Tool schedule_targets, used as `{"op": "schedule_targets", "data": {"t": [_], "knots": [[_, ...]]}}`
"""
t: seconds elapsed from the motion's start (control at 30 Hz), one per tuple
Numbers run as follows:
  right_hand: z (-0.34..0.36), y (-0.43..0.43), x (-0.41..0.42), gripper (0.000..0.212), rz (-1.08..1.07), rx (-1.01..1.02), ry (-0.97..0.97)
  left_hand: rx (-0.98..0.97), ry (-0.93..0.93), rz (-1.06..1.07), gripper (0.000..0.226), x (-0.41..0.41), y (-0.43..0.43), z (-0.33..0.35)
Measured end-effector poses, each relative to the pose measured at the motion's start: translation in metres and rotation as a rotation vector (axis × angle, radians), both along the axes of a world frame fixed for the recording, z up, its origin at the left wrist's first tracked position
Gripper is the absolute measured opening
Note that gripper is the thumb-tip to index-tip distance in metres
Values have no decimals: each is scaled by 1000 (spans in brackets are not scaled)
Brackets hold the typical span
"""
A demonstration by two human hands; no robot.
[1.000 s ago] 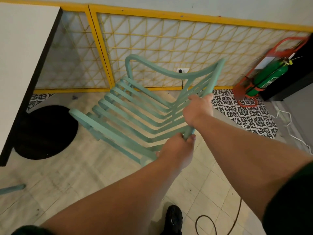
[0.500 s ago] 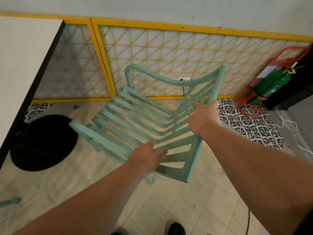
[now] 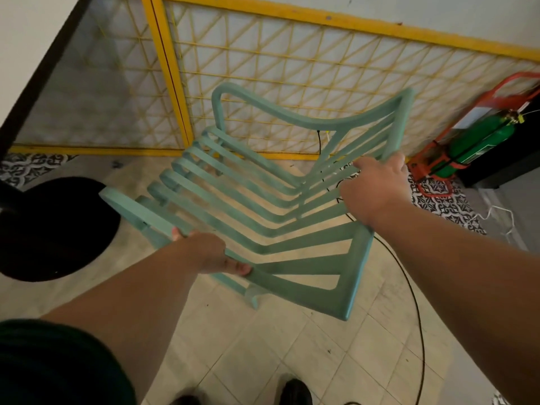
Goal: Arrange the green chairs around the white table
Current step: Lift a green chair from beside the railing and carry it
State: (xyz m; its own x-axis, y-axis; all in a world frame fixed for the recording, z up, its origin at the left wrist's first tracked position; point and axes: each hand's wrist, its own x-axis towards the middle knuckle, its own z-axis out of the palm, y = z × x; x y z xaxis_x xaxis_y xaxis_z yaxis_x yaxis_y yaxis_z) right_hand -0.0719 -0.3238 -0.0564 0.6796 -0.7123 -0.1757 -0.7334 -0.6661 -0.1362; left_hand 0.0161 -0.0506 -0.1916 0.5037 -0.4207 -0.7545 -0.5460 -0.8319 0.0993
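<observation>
Over tiled floor (image 3: pixel 263 346) the chair (image 3: pixel 356 267) is gripped by curled fingers, left hand (image 3: pixel 207 252) at seat, right hand (image 3: pixel 374 188) at backrest; it should be swung left towards the tabletop (image 3: pixel 23 39).

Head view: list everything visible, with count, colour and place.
chair: 1, green, centre, tilted
table: 1, white top with dark edge, upper left
base: 1, black, round, on the floor at left
lattice panels: 2, yellow, along the wall behind
cylinder: 1, green, far right
stand: 1, red, around the cylinder
cable: 1, black, on the floor at right
shoes: 2, dark, bottom edge
left hand: 1, grips the seat's edge
right hand: 1, grips the back's post
</observation>
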Motion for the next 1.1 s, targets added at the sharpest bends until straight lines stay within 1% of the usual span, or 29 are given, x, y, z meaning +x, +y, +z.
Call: {"op": "schedule_targets", "data": {"t": [0.17, 0.23, 0.27, 0.3, 0.37, 0.4, 0.47, 0.53, 0.63, 0.7, 0.9, 1.03, 1.1], "knots": [[6, 5, -6, 50, 60, -10, -8, -75, 2, 53, 89, -3, 4, -3], [14, 14, -9, 45, 159, -81, 28, -99, 3, 61, 88, -3, 5, -3], [19, 20, -11, 47, 242, -116, 97, -104, 5, 62, 88, -3, 4, -2], [26, 30, -14, 55, 328, -121, 210, -97, 9, 61, 88, -3, 4, -1], [36, 53, -28, 85, 508, -73, 506, -87, 13, 46, 90, -3, 3, -1], [38, 65, -37, 97, 607, -74, 615, -92, 7, 38, 95, -3, 4, -1], [40, 84, -53, 104, 769, -95, 689, -104, -4, 26, 108, -2, 6, -2], [36, 93, -59, 97, 837, -92, 686, -109, -8, 31, 112, -2, 6, -1], [32, 94, -54, 74, 843, -153, 643, -135, -21, 47, 97, -2, 7, -3], [32, 91, -54, 64, 858, -196, 611, -153, -28, 64, 95, -3, 7, -7], [31, 84, -54, 71, 885, -206, 485, -173, -62, 118, 96, -10, 7, -3], [20, 72, -60, 62, 841, -118, 224, -156, -63, 144, 99, -11, 5, -2], [17, 66, -62, 59, 819, -93, 167, -159, -64, 168, 97, -12, 4, -3]]}}
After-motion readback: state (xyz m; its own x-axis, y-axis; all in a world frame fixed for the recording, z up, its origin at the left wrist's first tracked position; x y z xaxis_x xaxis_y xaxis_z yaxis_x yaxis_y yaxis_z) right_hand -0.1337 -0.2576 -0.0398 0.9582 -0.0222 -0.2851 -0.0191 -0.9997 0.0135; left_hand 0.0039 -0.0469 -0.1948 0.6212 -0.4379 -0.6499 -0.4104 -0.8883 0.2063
